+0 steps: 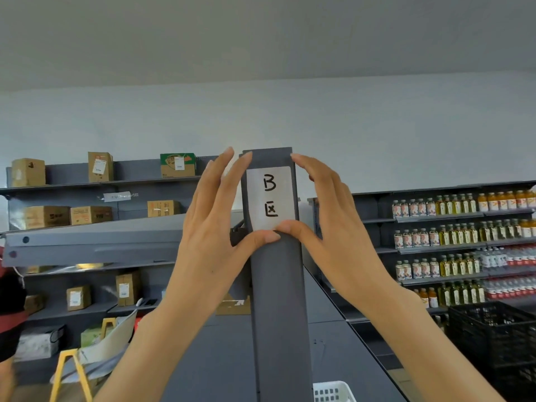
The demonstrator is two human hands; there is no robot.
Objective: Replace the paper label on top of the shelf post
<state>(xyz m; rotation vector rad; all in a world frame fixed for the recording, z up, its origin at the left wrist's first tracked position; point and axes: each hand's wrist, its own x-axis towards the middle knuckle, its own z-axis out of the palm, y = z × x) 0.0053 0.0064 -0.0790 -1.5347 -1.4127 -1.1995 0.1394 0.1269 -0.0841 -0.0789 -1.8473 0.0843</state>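
A tall dark grey shelf post [278, 300] rises in the middle of the view. Near its top sits a white paper label [271, 197] with a handwritten "B" and a character below it. My left hand [216, 224] is at the post's left side, fingers spread upward along the label's left edge, thumb pressing the label's bottom edge. My right hand [327, 216] frames the right side, index fingertip at the post's top right corner, thumb on the label's lower edge beside the left thumb. Neither hand grips anything.
Grey shelves with cardboard boxes [46, 217] stand at the back left. Shelves of bottles [452, 236] fill the right. A black crate [493, 332] sits lower right, a white basket [333, 391] at the bottom, a yellow stepladder [68, 372] lower left.
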